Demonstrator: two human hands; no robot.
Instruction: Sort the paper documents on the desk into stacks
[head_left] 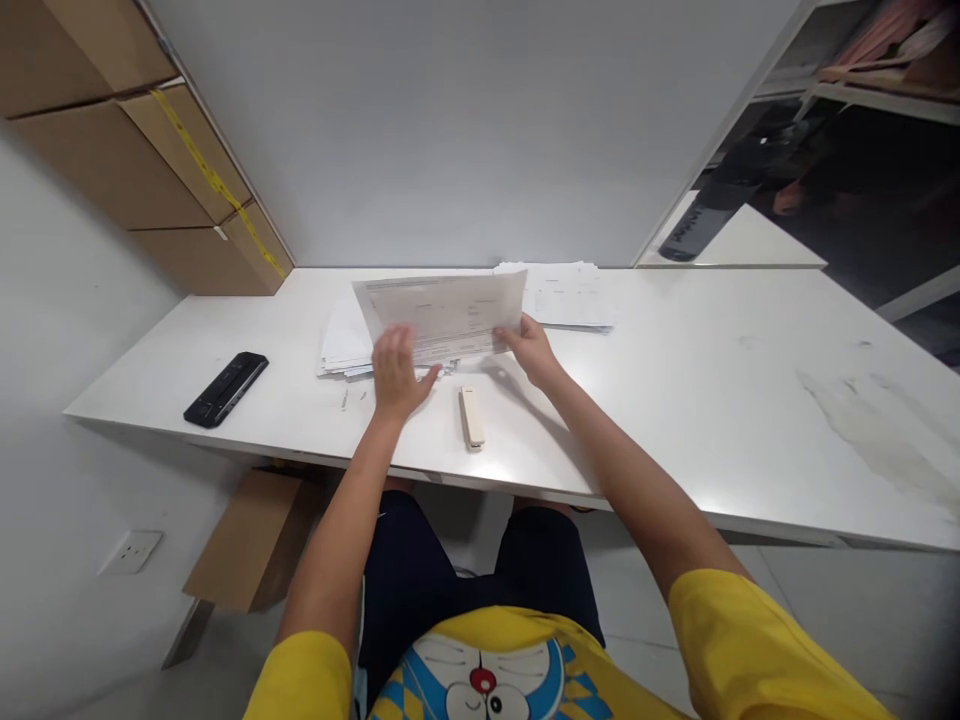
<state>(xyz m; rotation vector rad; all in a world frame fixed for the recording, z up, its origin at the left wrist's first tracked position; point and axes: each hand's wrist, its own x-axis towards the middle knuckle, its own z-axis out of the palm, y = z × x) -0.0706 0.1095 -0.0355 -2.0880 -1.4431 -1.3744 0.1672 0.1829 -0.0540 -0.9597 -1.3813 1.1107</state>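
A printed sheet of paper (pixel 442 305) is lifted at a tilt above the desk. My right hand (pixel 532 352) pinches its right edge between thumb and fingers. My left hand (pixel 397 375) is at the sheet's lower left, fingers extended and slightly blurred, thumb spread out to the right. Under and behind that hand lies a stack of papers (pixel 337 340), partly hidden by the raised sheet. Just in front of the hands, a cream stapler (pixel 472 418) lies on the desk. Another paper stack (pixel 574 297) rests behind my right hand, close to the wall.
The white desk (pixel 712 400) has a stained patch (pixel 870 430) at its right. A black flat device (pixel 226 390) lies on the left. Cardboard boxes (pixel 202 170) are piled at the back left, and another box (pixel 251 540) stands below the desk. A dark cylinder (pixel 694 230) is at the back right.
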